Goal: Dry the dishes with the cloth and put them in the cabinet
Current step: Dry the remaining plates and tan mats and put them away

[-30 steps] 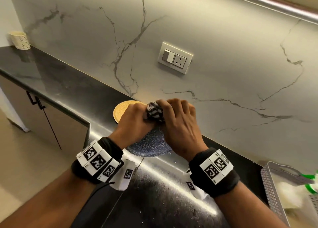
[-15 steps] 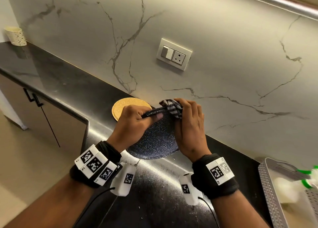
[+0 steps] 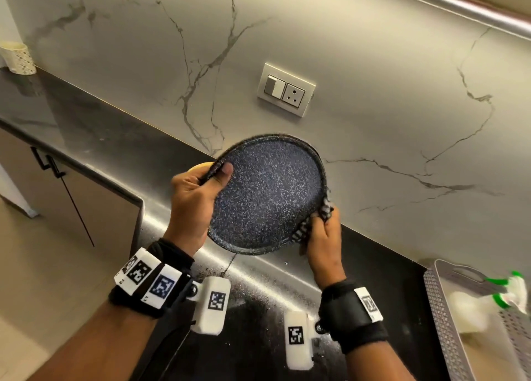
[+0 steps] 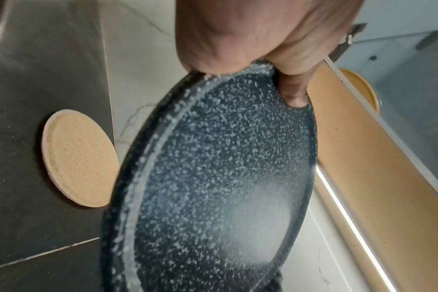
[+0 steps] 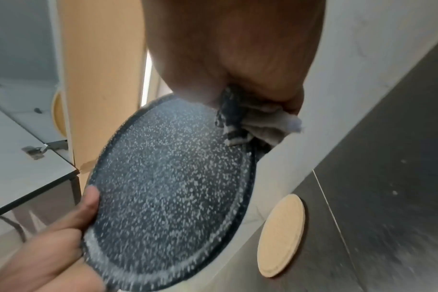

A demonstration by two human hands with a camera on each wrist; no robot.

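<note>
While left hand pinches speckled plate rim, thumb on face, plate tilts up above dark surface. Right hand squeezes striped cloth on plate's other edge. Risk: hard rub could pop plate from thin pinch, drop, crack. Count: one plate, one cloth, one cork mat, one basket.

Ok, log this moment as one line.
step: drying | left hand: grips speckled plate rim | right hand: cloth on opposite rim | plate: tilted above counter
</note>
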